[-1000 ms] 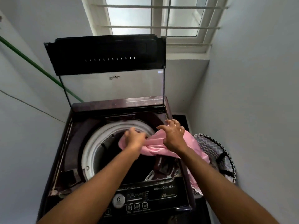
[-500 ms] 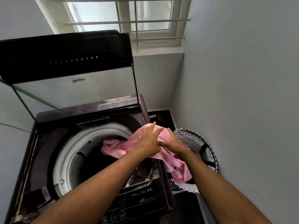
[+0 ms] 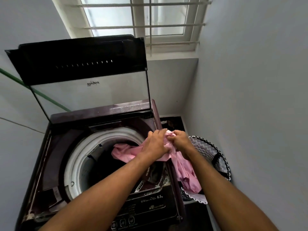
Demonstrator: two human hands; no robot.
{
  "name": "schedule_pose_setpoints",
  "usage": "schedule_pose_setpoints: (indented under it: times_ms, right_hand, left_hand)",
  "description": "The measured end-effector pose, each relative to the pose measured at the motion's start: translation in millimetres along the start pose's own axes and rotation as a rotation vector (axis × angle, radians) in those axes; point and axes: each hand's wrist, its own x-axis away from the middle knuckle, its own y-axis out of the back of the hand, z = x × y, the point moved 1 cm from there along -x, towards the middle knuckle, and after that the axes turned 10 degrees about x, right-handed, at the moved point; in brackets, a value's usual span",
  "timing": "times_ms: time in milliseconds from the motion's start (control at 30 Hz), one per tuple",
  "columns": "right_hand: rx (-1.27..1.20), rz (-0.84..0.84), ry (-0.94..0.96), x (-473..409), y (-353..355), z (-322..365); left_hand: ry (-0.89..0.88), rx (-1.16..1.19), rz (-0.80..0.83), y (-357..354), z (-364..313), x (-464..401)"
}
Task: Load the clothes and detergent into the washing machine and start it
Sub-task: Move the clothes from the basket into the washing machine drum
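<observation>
A dark top-loading washing machine (image 3: 66, 140) stands in front of me with its glass lid (image 3: 86, 90) raised. A pink garment (image 3: 123, 152) drapes over the machine's right rim, one end inside the white-rimmed drum (image 3: 78, 160), the other end hanging down toward a laundry basket (image 3: 205, 150). My left hand (image 3: 156, 144) and my right hand (image 3: 180, 140) both grip the garment's bunched top, side by side above the right rim. The control panel (image 3: 146, 209) with its buttons lies at the front. No detergent is in view.
The zigzag-patterned basket stands on the floor between the machine and the grey right wall (image 3: 250, 114). A barred window (image 3: 141, 22) is above the lid. A green pipe (image 3: 15, 79) runs along the left wall.
Both hands have moved from the drum's middle to its right rim and closed together on the pink garment. More of the garment now lies inside the drum.
</observation>
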Motion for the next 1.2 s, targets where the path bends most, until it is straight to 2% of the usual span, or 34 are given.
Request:
schedule_pose_setpoints:
  times_ms: [200,367,567,667,733,867,1000,1100,1200]
  right_hand:
    - [-0.238,-0.081,0.206,12,-20,76]
    - [-0.442,0.052,0.297,31,-49,140]
    - [-0.516,0.295,0.332,60,-111,174]
    - [-0.469,0.334,0.383,64,-153,177]
    - [-0.358,0.293,0.417,63,-174,174]
    - [-0.095,0.249,0.372,55,-198,151]
    - [0.21,0.294,0.382,46,-200,122]
    - [0.561,0.44,0.391,46,-194,108]
    - [0.756,0.416,0.397,44,-184,96]
  left_hand:
    - [0.01,0.287,-0.212,79,-6,13]
    - [0.008,0.362,-0.386,146,-6,40]
    - [0.167,0.415,-0.526,192,32,76]
    - [0.195,0.416,-0.652,200,59,95]
    - [0.223,0.403,-0.697,193,73,101]
    - [0.311,0.381,-0.621,164,102,103]
    - [0.429,0.213,-0.502,135,129,101]
    - [0.554,0.005,-0.311,110,144,98]
    - [0.598,-0.057,-0.149,86,142,90]
